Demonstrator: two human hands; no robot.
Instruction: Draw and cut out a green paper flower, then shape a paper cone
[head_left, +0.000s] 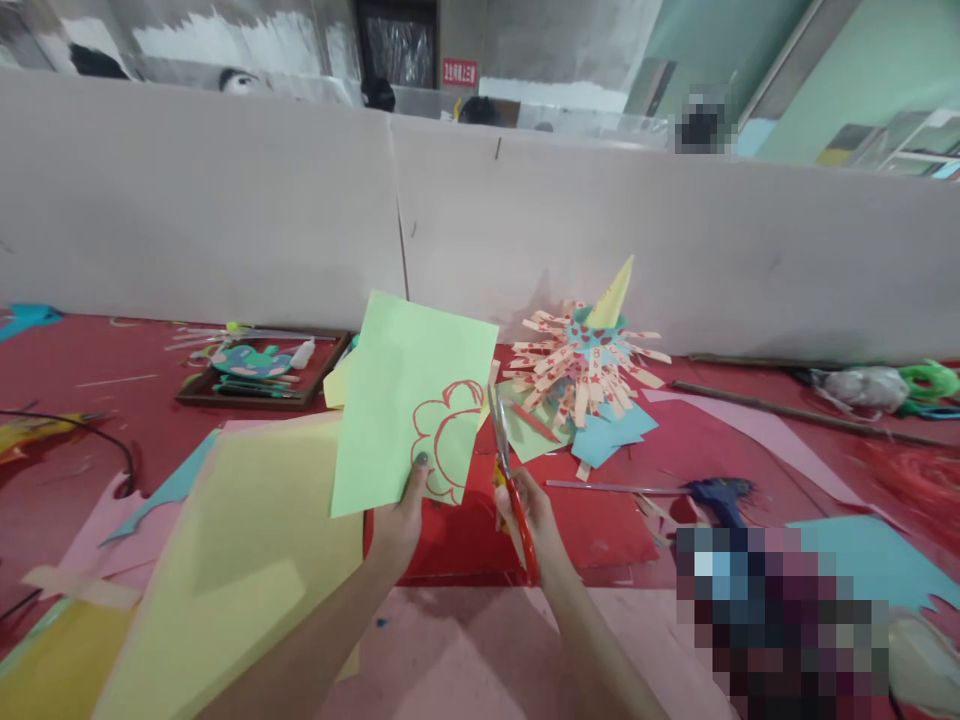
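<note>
My left hand (401,515) pinches the lower edge of a light green sheet of paper (397,380), its thumb on the front. A scalloped, flower-like outline in red is drawn on the sheet's lower right part. My right hand (536,510) grips a pair of scissors (517,505) with red handles, the blades pointing up beside the sheet's right edge. Whether the blades touch the paper I cannot tell. Something yellow shows at the scissors' handles by my fingers. Below both hands lies a red sheet (465,540).
Large yellow sheets (262,510) lie at left, near a brown tray (255,398) with craft tools. A fringed paper craft with a yellow cone (611,295) stands behind. A blue glue gun (720,495) and blue paper (877,550) lie at right. A pale partition (225,210) rises behind.
</note>
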